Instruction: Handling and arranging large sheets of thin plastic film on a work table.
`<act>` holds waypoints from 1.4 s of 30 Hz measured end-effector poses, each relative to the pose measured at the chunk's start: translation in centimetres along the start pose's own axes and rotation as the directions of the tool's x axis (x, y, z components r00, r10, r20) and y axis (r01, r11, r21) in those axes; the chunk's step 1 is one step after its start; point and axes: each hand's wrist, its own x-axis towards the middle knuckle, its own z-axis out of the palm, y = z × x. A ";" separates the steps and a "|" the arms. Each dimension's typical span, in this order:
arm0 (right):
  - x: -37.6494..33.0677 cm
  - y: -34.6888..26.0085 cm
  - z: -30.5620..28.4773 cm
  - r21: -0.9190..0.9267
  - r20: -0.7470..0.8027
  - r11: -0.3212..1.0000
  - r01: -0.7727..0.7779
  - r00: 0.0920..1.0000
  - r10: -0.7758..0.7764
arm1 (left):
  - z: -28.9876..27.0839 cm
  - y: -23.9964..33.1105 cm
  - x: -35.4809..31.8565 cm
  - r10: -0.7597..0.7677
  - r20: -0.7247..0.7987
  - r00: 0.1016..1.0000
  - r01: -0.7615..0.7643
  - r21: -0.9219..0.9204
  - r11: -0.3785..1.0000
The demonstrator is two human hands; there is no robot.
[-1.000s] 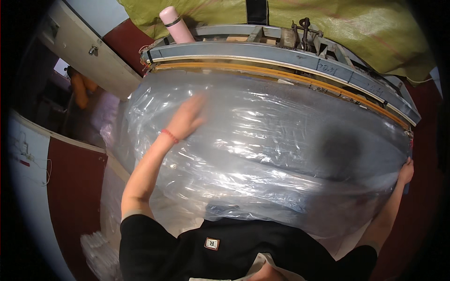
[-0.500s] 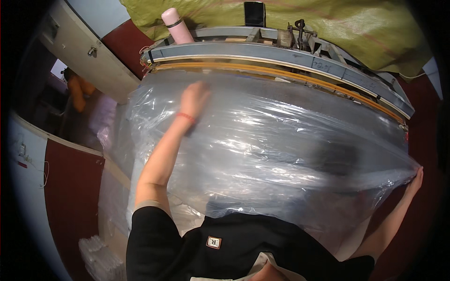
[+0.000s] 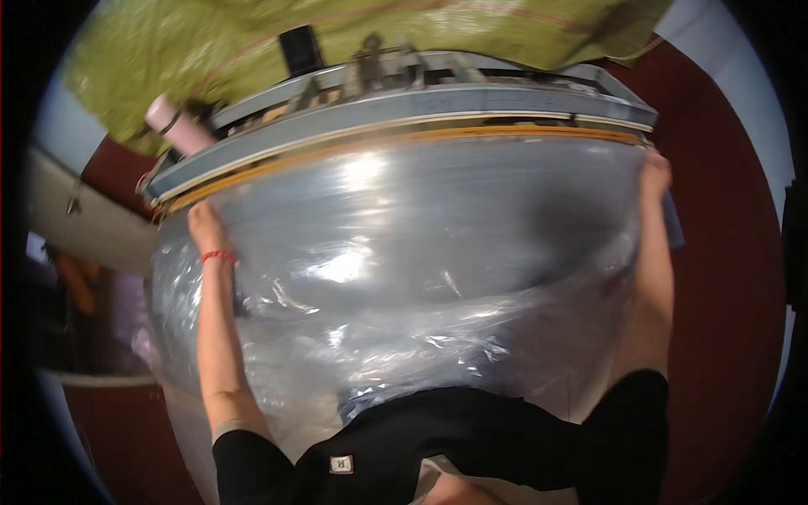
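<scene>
A wide sheet of clear plastic film [image 3: 396, 236] lies across the work surface, smooth at the far side and wrinkled nearer my body. My left hand [image 3: 204, 224], with a red cord round its wrist, is closed at the film's far left corner. At the far right corner my right hand [image 3: 655, 175] pinches the film's edge, its fingers partly hidden. Both hands are just in front of a long orange strip [image 3: 404, 139] that runs along a grey metal bar [image 3: 421, 105].
Behind the bar is a metal frame with a clamp-like fitting [image 3: 368, 67]. A pink flask [image 3: 178, 124] leans at its left end, and a dark phone-like slab [image 3: 300, 50] is at the back. Yellow-green woven sheeting [image 3: 471, 29] hangs behind; a door [image 3: 84, 206] is at left.
My right hand has moved from the near right up to the bar's right end, drawing the film flat. My left hand has shifted to the film's left corner. The view has turned.
</scene>
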 end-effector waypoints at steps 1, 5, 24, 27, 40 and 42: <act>-0.7 -0.3 3.3 0.490 -0.201 0.867 0.093 0.980 0.009 | 0.5 -1.0 0.6 0.068 -0.058 0.996 -0.067 0.020 0.998; -0.2 -3.3 7.8 0.685 0.033 0.707 -0.177 0.977 0.212 | 0.5 -4.8 5.2 0.102 -0.120 0.988 -0.111 -0.075 0.991; 3.1 -2.3 5.8 0.802 0.041 0.503 -0.322 0.870 0.492 | 0.7 -2.8 5.8 -0.035 -0.088 0.996 0.005 -0.328 0.945; 1.2 -8.2 3.1 0.746 -0.062 0.606 -0.276 0.877 0.476 | 0.3 -0.8 3.5 -0.129 0.126 0.984 0.164 -0.333 0.929; -21.8 -38.1 -6.9 0.916 0.234 0.372 0.150 0.553 -0.799 | -10.8 6.7 -3.7 0.360 -0.141 0.922 -0.377 -0.125 0.918; -21.8 -35.6 -6.1 0.940 0.296 0.340 -0.031 0.572 -0.765 | -12.5 5.3 -4.3 0.411 -0.001 0.912 -0.394 0.282 0.875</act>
